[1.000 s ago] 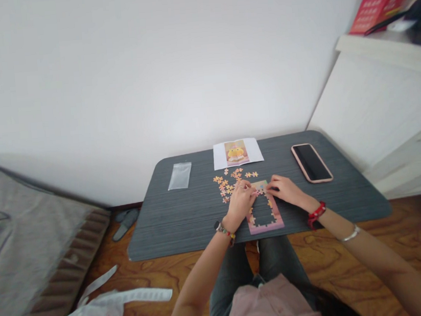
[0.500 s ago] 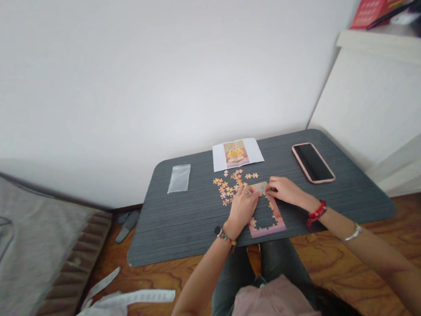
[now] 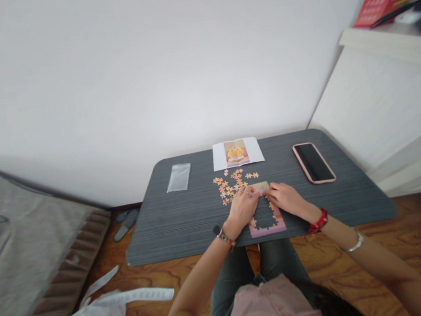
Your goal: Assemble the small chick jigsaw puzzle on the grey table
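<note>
A partly joined jigsaw puzzle (image 3: 269, 230), a pink border around a bare middle, lies near the front edge of the dark table. My left hand (image 3: 244, 207) holds its upper left side, fingers bent and close together, covering part of that border. At the upper right corner, the curled fingers of my right hand (image 3: 282, 198) press on the border; any small piece beneath the fingertips is hidden. Loose puzzle pieces (image 3: 229, 191) lie in a scattered group beyond my left hand. Behind them rests a creased paper sheet (image 3: 254, 150) with a yellow character picture.
A phone (image 3: 313, 163) in a pink case lies on the right of the grey-black table (image 3: 186, 219). A clear plastic bag (image 3: 179, 177) is at the left. The white wall stands right behind the table, and a white cabinet (image 3: 385, 98) is on the right.
My right hand has shifted slightly left and its fingers have come down onto the puzzle's upper right corner. My left hand stays in place on the puzzle.
</note>
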A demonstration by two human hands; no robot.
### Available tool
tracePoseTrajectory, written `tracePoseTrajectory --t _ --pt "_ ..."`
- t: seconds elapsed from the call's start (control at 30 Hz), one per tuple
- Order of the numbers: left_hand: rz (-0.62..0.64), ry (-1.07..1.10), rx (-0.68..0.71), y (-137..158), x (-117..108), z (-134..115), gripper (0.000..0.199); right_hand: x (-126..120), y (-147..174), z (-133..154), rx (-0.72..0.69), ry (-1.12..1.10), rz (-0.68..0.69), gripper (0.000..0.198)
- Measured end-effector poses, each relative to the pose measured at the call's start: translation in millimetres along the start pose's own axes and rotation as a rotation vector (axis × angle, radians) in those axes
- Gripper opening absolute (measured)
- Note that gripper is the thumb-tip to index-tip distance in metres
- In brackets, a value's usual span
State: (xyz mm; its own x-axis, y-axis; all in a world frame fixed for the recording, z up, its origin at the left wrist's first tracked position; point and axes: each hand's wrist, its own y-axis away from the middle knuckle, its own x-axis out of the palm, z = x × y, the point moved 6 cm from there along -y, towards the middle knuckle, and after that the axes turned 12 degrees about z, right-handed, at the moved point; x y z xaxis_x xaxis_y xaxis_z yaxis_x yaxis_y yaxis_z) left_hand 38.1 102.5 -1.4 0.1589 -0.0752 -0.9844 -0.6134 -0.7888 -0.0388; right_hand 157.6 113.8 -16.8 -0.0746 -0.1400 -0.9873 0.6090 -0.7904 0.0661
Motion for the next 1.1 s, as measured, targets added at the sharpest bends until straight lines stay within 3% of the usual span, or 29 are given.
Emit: tracePoseTrajectory --t 0.43,0.6,0.83,1.1 --pt "-0.010 -0.032 0.029 -2.2 -0.9 2.4 0.017 -3.8 0.4 -2.5 0.010 -0.138 0.027 0.023" --pt "-0.125 0.061 -0.050 19.6 -16.7 28.6 0.030 -8.9 -0.3 -23.9 0.013 -0.281 -0.062 0.026" --pt "-0.231 0.118 -0.230 59.7 -22.1 76.2 0.023 -5.0 -9.3 -35.4 -0.065 -0.271 0.025 0.042" --pt "-0.199 0.124 -0.265 65.1 -19.2 83.0 0.025 -1.1 -11.0 -35.1 -0.046 -0.240 0.082 0.043"
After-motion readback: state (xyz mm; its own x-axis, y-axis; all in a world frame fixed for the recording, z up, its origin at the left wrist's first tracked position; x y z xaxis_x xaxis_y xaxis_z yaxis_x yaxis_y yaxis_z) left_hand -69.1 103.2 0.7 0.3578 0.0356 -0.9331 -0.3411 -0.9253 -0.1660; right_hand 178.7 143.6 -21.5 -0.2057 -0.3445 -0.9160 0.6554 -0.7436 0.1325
